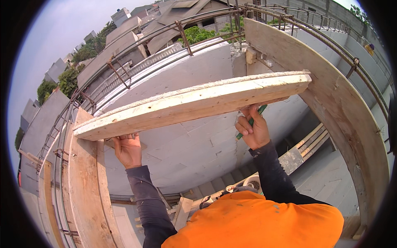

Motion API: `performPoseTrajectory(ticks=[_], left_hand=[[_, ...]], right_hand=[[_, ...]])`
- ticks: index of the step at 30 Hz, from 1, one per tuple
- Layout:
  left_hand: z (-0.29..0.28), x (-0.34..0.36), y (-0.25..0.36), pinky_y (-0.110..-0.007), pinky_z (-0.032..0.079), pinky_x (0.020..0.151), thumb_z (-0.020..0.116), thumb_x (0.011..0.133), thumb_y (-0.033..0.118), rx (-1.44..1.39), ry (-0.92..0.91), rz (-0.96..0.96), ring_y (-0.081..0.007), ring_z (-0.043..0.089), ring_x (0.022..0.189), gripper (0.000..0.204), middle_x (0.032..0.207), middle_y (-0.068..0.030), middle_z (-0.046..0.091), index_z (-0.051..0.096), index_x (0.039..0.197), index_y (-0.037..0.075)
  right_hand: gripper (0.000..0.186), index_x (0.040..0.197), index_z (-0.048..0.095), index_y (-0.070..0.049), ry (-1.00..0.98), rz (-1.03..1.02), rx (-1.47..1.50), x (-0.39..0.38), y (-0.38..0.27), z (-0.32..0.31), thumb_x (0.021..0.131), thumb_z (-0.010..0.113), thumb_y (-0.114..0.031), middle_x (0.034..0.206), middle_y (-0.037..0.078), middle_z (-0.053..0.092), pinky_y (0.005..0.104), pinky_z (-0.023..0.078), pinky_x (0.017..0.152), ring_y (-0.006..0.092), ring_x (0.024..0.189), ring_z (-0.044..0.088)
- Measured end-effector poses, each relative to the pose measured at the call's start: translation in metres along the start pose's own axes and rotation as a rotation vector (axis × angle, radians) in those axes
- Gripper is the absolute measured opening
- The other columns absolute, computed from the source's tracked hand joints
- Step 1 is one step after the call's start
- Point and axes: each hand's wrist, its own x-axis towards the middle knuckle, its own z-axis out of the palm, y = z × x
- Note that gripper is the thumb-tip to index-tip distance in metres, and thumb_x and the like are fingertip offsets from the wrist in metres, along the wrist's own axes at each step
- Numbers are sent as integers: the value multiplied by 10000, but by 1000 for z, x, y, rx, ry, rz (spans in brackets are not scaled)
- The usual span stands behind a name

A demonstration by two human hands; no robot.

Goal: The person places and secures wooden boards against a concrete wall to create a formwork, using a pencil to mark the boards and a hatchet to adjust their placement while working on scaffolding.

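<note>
A long wooden board [194,101] with a rough pale upper edge spans from a wooden plank [84,173] on the left to a wide plywood panel [331,95] on the right. My left hand [128,151] reaches up under its left part, fingers curled at the lower edge and partly hidden behind it. Near the other end, my right hand [257,130] is closed around a slim green pencil [251,121], slanting through the fingers. The fingertips of that hand are up by the board's underside; whether they press on it I cannot tell.
Steel rebar [182,37] with tied stirrups runs along the far and side wall tops. Behind the board stands a grey block wall [186,153]. Below lie bamboo poles [312,140] and a bucket [252,182]. Rooftops [165,25] rise beyond.
</note>
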Motion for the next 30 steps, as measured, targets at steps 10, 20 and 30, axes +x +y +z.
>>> performPoseTrajectory(ticks=[10, 20, 30], left_hand=[[-1, -36, 22, -469, 384, 1142, 691, 994, 387, 175, -117, -1, -201, 528, 1334, 529, 1447, -20, 592, 550, 1438, 135], [-16, -48, 30, -480, 496, 1066, 713, 980, 388, 105, -85, -43, -223, 521, 1376, 572, 1497, -46, 564, 543, 1472, 152], [-28, -70, 71, -542, 378, 1190, 828, 840, 243, 217, -190, -54, -297, 525, 1379, 697, 1491, -90, 572, 551, 1465, 106]], right_hand=[[178, 1013, 563, -228, -72, 65, 150, 29, 17, -32, 1022, 671, -370, 929, -84, 518, 233, 335, 513, 58, 532, 353], [254, 999, 563, -173, -172, 102, 126, -2, 20, -72, 987, 714, -377, 904, -74, 524, 252, 351, 492, 59, 521, 358], [238, 1071, 602, -181, -15, 247, 306, -4, 62, -98, 1014, 658, -405, 836, -70, 515, 231, 344, 475, 54, 507, 350]])
